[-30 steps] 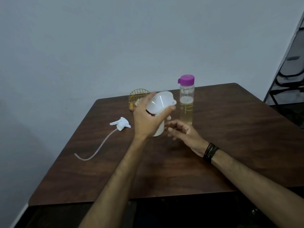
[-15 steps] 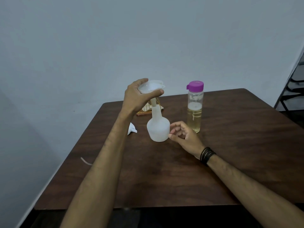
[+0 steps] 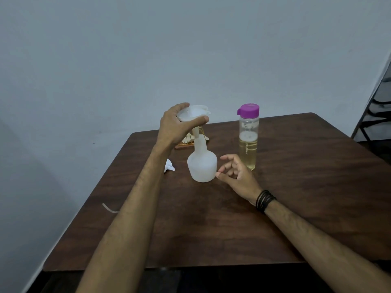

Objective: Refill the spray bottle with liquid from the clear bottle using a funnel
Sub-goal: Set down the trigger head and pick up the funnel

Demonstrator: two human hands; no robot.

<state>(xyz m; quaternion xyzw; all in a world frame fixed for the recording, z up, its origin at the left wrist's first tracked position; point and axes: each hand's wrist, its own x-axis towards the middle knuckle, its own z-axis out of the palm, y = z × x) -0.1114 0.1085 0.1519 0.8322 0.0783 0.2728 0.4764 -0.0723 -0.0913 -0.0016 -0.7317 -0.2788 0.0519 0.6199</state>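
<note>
Plain pale grey-blue wall [image 3: 148, 49] fills the upper frame, unmarked, evenly and dimly lit. Dark brown wood-grain counter [image 3: 296, 197] stands against it, corners rounded. Black metal frame [image 3: 378, 106], stacked chairs or a rack, at far right. Floor in shadow below.

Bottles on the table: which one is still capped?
The clear bottle with yellowish liquid wears a purple cap; the white spray bottle has a funnel instead.
</note>
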